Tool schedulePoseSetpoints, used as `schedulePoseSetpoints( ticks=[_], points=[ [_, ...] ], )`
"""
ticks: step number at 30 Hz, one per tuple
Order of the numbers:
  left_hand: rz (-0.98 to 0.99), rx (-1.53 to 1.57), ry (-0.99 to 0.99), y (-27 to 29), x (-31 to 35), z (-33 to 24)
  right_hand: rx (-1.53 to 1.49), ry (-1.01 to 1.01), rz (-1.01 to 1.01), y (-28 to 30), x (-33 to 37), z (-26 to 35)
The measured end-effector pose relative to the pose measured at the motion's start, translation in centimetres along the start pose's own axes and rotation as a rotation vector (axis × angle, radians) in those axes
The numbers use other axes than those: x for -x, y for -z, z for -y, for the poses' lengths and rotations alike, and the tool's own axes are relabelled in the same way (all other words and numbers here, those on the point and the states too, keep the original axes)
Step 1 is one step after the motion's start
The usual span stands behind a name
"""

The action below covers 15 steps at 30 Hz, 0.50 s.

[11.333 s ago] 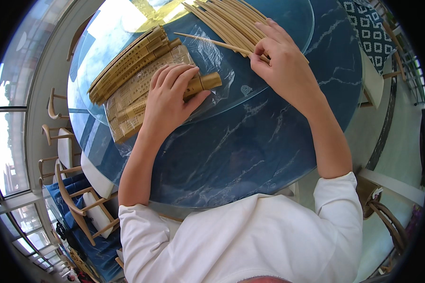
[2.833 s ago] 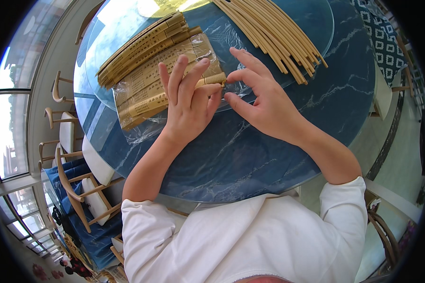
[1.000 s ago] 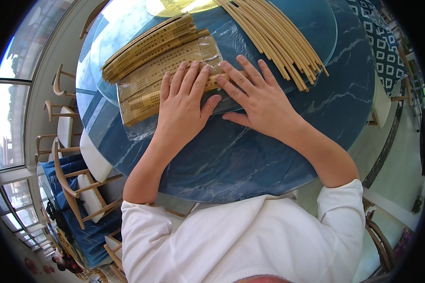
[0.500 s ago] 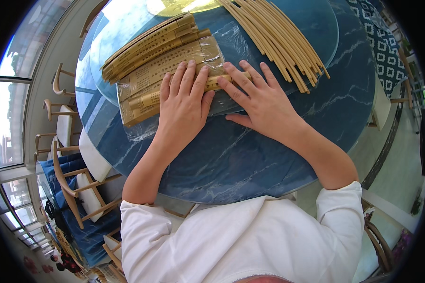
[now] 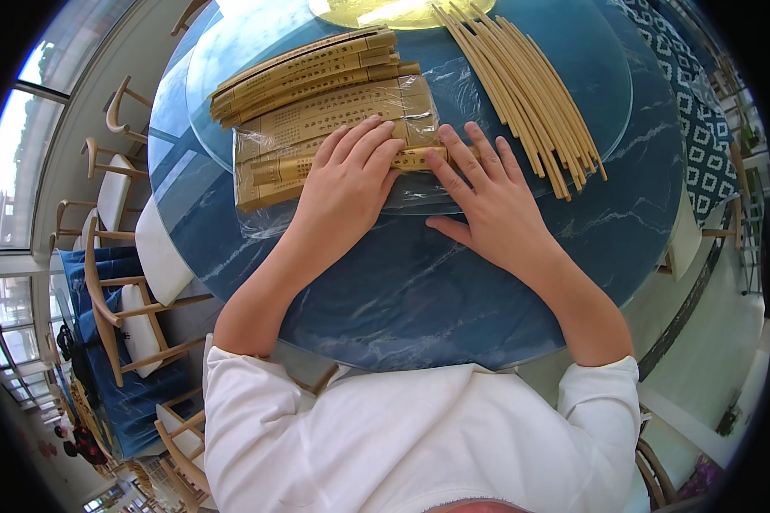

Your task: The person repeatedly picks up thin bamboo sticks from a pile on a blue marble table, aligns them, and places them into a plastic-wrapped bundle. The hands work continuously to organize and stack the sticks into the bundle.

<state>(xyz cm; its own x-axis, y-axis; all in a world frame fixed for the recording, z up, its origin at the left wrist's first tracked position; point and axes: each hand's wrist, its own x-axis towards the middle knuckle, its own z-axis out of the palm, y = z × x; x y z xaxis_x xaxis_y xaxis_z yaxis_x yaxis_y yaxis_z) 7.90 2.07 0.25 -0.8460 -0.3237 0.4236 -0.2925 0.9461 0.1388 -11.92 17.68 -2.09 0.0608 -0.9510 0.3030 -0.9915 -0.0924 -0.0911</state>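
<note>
One gold paper roll, slim, dark-printed, nearly straight; lies beneath both hands, showing left of left hand and between hands. Left hand: fingers close together, laid across roll. Right hand: fingers spread wide, tips at roll's right end. Rolling seemingly well along; finish and core cannot be told. Apparently left: folded gold strips and flat printed sheets beyond left hand, loose sticks beyond right.

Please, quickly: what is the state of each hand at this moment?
Left hand: open, palm down, fingers close together over the gold printed roll.
Right hand: open, fingers spread, at the roll's right end.
</note>
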Motion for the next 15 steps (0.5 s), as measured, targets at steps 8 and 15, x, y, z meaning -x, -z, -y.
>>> schedulePoseSetpoints(
  ticks=[8, 15],
  points=[
    [-0.089, 0.033, 0.045, 0.8, -0.5, 0.8, -0.043, 0.016, -0.063, -0.2, 0.0, -0.5],
    [-0.139, -0.109, 0.117, 2.7, -3.6, 6.8, -0.017, 0.011, -0.049, -0.4, 0.0, -0.5]
  ],
)
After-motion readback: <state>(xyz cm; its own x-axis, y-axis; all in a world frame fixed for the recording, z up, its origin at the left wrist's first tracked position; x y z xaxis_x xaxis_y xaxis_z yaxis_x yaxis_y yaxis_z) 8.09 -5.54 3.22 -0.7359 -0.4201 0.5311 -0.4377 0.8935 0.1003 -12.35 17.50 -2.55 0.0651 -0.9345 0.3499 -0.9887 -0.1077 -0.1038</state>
